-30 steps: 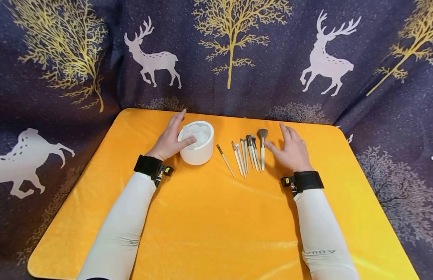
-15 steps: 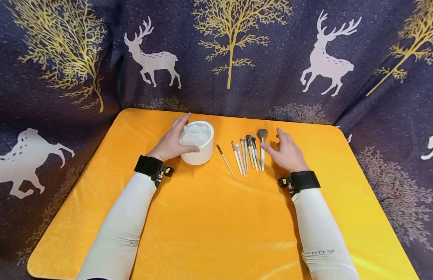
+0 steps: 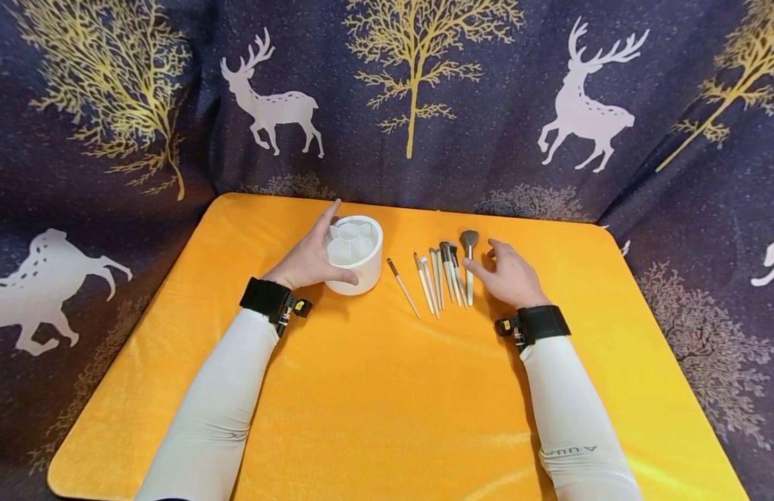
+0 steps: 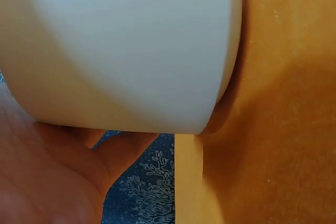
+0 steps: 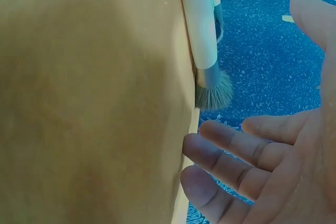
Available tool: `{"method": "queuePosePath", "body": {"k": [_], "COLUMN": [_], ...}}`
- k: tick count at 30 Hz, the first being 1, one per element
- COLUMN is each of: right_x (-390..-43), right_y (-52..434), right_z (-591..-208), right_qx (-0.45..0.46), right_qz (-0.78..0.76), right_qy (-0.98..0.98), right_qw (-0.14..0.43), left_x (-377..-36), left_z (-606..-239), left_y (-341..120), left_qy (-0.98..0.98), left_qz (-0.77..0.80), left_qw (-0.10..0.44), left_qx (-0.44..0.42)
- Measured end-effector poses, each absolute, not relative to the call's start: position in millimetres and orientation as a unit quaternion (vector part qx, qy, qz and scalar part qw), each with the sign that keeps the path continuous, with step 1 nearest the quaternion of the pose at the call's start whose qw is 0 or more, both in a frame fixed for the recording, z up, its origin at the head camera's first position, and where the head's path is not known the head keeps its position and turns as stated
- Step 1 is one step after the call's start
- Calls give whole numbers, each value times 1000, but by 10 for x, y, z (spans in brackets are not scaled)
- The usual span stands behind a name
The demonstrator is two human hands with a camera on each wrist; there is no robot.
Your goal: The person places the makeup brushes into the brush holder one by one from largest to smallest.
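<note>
Orange-covered table (image 3: 387, 417) before dark drape (image 3: 111, 160) printed with white deer, gold trees

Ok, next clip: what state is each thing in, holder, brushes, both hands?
holder: upright on the cloth, compartments empty, gripped at its side.
brushes: lying side by side on the cloth, right of the holder, none held.
left hand: curled round the holder's wall.
right hand: open, fingers relaxed, beside the largest brush, not gripping it.
cloth: spread flat.
</note>
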State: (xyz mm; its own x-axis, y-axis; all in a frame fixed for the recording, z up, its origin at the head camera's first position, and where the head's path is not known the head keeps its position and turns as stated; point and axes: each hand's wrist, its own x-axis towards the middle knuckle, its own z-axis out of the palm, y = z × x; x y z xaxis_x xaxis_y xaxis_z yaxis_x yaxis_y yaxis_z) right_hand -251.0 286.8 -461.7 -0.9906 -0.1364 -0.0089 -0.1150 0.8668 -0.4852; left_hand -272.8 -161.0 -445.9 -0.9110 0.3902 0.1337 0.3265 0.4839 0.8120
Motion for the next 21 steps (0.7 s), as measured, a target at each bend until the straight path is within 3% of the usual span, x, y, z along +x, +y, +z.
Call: {"method": "queuePosePath", "body": {"k": [21], "right_x": [-2546], "right_y": [2784], "right_z": [-4662], "right_qx": [-76], "right_qz": [-243], "right_qy": [967], "right_qw": [17], "left_x": [-2713], "left_z": [-4503], "left_y": [-1561], "left_qy": [859], "left_qz": [463], "left_qw": [17], "left_qx": [219]}}
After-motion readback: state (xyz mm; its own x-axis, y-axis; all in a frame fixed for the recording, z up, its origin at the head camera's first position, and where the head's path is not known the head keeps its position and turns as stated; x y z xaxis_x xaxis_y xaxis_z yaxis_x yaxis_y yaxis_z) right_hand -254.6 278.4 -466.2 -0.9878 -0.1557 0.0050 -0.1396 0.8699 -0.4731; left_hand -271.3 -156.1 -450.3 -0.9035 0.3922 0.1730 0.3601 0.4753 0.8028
